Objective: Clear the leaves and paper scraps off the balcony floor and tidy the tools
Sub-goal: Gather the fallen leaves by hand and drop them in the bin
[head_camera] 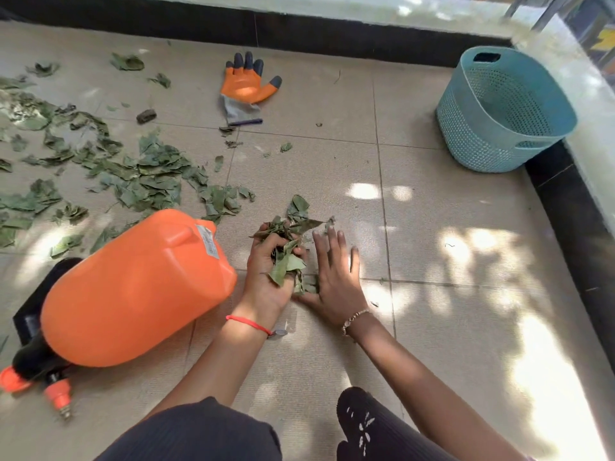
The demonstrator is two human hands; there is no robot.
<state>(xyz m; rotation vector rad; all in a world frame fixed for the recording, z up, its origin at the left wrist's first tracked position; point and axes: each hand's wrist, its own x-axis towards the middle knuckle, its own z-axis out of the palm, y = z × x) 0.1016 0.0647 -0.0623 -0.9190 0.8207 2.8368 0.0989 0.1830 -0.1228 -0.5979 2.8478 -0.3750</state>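
My left hand (266, 274) grips a bunch of green leaves (286, 234) just above the tiled floor (449, 311), palm turned up. My right hand (332, 271) lies beside it with straight, spread fingers, its thumb side touching the leaves at the bottom of the bunch. Many more loose leaves (133, 174) lie scattered across the floor to the left. An orange sprayer tank (133, 294) lies on its side close to my left forearm. An orange and grey work glove (244, 88) lies flat farther back.
A teal plastic basket (506, 111) stands at the back right against the balcony's low wall (332, 34). A black flat thing (36, 307) lies partly under the tank. My knees (359, 424) are at the bottom edge. A dark kerb (579, 227) runs along the right.
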